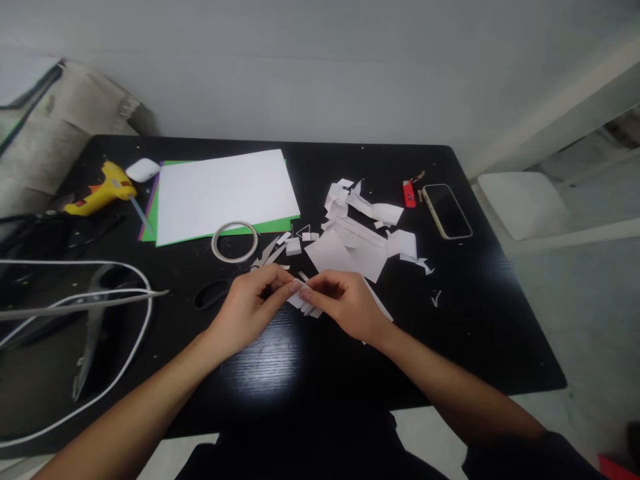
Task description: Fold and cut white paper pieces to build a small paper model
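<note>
Close together over the black table, my left hand (pixel 257 303) and my right hand (pixel 345 303) both pinch a small piece of white paper (pixel 299 285) between thumbs and fingers. Under and just in front of the fingers lie several narrow paper strips (pixel 306 308). Beyond my right hand is a heap of white paper scraps (pixel 350 243), some folded or curled. Scissors (pixel 213 293) lie beside my left hand, their dark handle showing and the blades partly among small paper bits. The held piece's exact shape is mostly covered by my fingers.
A roll of tape (pixel 235 242) lies near white sheets (pixel 225 193) stacked over green ones. At left are a yellow glue gun (pixel 107 190), a white case (pixel 143 170) and a looping white cable (pixel 147 313). A red lighter (pixel 409 194) and a phone (pixel 447 211) lie at right.
</note>
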`<state>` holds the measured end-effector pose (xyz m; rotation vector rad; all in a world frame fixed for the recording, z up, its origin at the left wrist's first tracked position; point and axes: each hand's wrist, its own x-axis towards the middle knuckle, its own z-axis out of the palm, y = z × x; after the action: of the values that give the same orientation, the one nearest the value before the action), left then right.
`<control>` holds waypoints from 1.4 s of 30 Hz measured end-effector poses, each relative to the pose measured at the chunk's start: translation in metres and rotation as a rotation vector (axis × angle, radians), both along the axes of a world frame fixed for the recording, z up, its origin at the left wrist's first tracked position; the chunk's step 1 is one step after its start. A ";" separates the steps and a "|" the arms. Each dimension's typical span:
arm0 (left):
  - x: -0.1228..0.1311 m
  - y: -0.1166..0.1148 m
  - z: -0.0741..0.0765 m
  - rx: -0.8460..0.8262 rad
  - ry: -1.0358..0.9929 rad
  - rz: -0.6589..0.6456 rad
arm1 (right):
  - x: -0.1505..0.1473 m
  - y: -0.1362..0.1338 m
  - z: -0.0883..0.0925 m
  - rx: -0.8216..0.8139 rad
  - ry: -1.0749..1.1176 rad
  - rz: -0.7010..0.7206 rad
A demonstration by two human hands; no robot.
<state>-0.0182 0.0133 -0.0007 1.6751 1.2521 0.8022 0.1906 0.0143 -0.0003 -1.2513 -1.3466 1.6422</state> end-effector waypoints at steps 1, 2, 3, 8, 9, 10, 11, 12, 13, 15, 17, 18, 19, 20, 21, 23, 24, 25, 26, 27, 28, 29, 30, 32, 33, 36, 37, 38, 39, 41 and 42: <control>0.000 0.000 0.000 0.007 0.003 0.005 | 0.000 0.000 0.000 0.000 -0.010 0.009; -0.001 0.000 0.000 0.010 0.006 0.011 | 0.000 0.001 -0.001 0.000 -0.019 0.018; -0.001 0.000 0.000 0.011 0.011 0.018 | 0.000 0.001 -0.001 0.002 -0.029 0.029; 0.001 0.001 0.000 -0.023 0.041 0.002 | 0.002 0.003 0.000 0.047 -0.053 0.051; 0.001 0.002 0.000 -0.032 0.047 -0.014 | 0.002 0.003 0.000 0.050 -0.053 0.052; 0.001 0.002 0.000 -0.037 0.053 -0.030 | 0.002 0.002 0.001 0.048 -0.051 0.053; 0.001 0.003 0.000 -0.039 0.059 -0.043 | 0.002 0.002 0.001 0.041 -0.050 0.054; 0.001 0.003 0.000 -0.037 0.060 -0.049 | 0.002 0.002 0.001 0.034 -0.050 0.054; 0.001 0.003 0.000 -0.033 0.057 -0.047 | 0.002 0.002 0.001 0.029 -0.051 0.054; 0.001 0.002 -0.001 -0.026 0.043 -0.024 | 0.001 0.002 0.000 0.016 -0.046 0.052; 0.000 0.002 -0.002 -0.024 0.024 0.016 | 0.001 0.002 -0.001 -0.012 -0.015 0.051; 0.000 0.002 -0.003 -0.025 0.015 0.038 | 0.001 0.003 -0.002 -0.036 0.016 0.052; -0.001 0.003 -0.004 -0.028 0.007 0.057 | 0.002 0.004 -0.003 -0.062 0.051 0.054; -0.002 0.003 -0.005 -0.031 -0.001 0.076 | 0.002 0.006 -0.004 -0.084 0.084 0.057; -0.002 0.004 -0.006 -0.037 -0.008 0.091 | 0.003 0.007 -0.005 -0.101 0.108 0.059; -0.003 0.006 -0.007 -0.066 -0.034 0.113 | 0.004 0.009 -0.007 -0.118 0.129 0.048; -0.002 0.007 -0.007 -0.089 -0.059 0.117 | 0.005 0.010 -0.008 -0.122 0.128 0.034; -0.002 0.007 -0.007 -0.119 -0.091 0.114 | 0.006 0.011 -0.009 -0.125 0.125 0.015; -0.002 0.008 -0.006 -0.154 -0.126 0.104 | 0.007 0.011 -0.010 -0.128 0.124 -0.002; -0.002 0.009 -0.006 -0.189 -0.158 0.085 | 0.007 0.012 -0.011 -0.128 0.126 -0.015; -0.002 0.009 -0.005 -0.217 -0.180 0.062 | 0.007 0.012 -0.012 -0.127 0.131 -0.023; -0.002 0.010 -0.004 -0.235 -0.189 0.038 | 0.008 0.012 -0.013 -0.126 0.138 -0.025; -0.003 0.010 -0.004 -0.242 -0.188 0.019 | 0.008 0.012 -0.013 -0.127 0.145 -0.024; -0.004 0.011 -0.002 -0.237 -0.180 -0.005 | 0.007 0.012 -0.013 -0.134 0.161 -0.015; -0.004 0.011 -0.002 -0.234 -0.179 -0.009 | 0.007 0.011 -0.012 -0.139 0.163 -0.011; -0.005 0.012 0.000 -0.239 -0.192 -0.011 | 0.007 0.011 -0.010 -0.134 0.162 -0.014; -0.005 0.012 0.000 -0.240 -0.197 -0.010 | 0.007 0.010 -0.010 -0.129 0.161 -0.018; -0.005 0.012 0.001 -0.239 -0.200 -0.008 | 0.006 0.010 -0.010 -0.122 0.161 -0.023; -0.006 0.012 0.001 -0.238 -0.203 -0.008 | 0.006 0.010 -0.009 -0.118 0.163 -0.026; -0.006 0.012 0.001 -0.236 -0.206 -0.004 | 0.006 0.010 -0.010 -0.120 0.174 -0.033; -0.006 0.012 0.001 -0.235 -0.204 -0.002 | 0.007 0.010 -0.010 -0.126 0.181 -0.036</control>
<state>-0.0243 0.0256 0.0008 1.3708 1.1541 0.7716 0.1971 0.0248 -0.0105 -1.1590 -1.1206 1.7915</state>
